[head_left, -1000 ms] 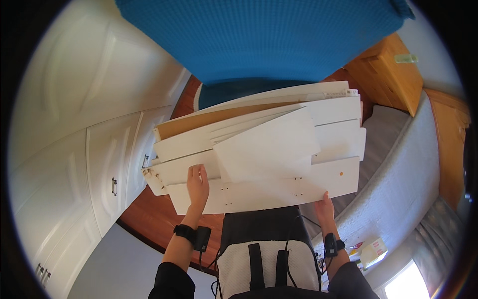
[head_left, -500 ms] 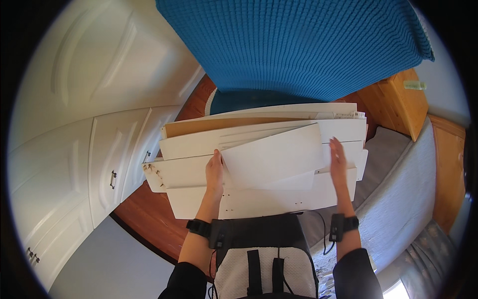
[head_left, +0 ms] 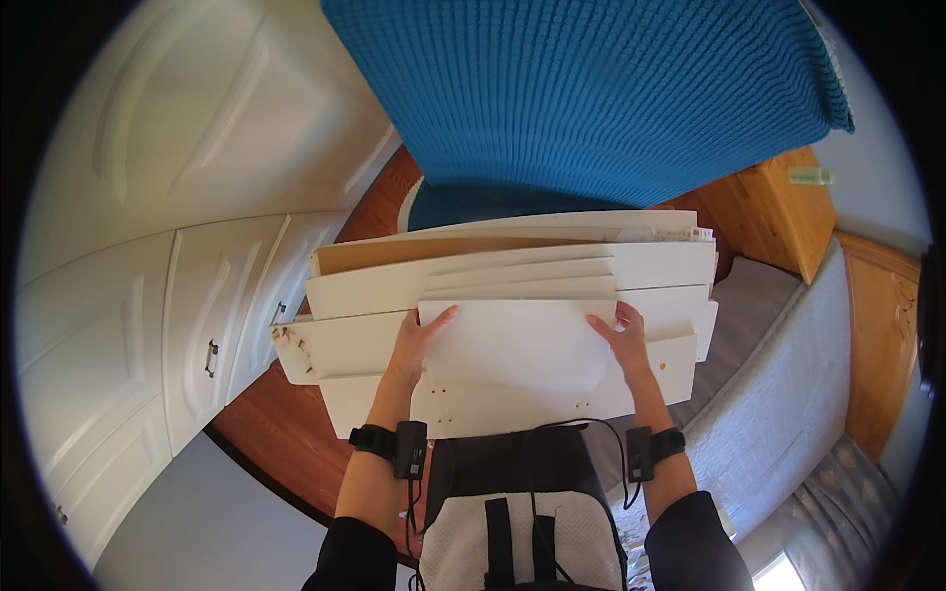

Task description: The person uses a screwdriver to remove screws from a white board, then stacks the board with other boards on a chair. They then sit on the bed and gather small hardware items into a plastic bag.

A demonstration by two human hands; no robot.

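Observation:
A small white board (head_left: 516, 345) lies level on top of a stack of larger white panels (head_left: 370, 335). At its left edge my left hand (head_left: 422, 337) grips it, thumb over the face and fingers behind. My right hand (head_left: 625, 335) holds the opposite edge the same way. Just beyond this board, the edges of several similar small boards (head_left: 522, 276) show in a stepped row. The larger panels are fanned out, some with drilled holes, and one with a brown edge (head_left: 394, 254) sits toward the back.
A blue ribbed-covered bed (head_left: 591, 98) stands beyond the stack. White cabinets (head_left: 212, 325) with dark handles line the left. At right are a wooden cabinet (head_left: 788, 212) with a pale green bottle (head_left: 810, 176) and a light-covered cushion (head_left: 778, 364). Reddish wood floor (head_left: 281, 424) shows at left.
The small board has turned from a tilt to lie level, revealing the stepped boards behind it. My right hand, open and off the board before, has closed on its right edge.

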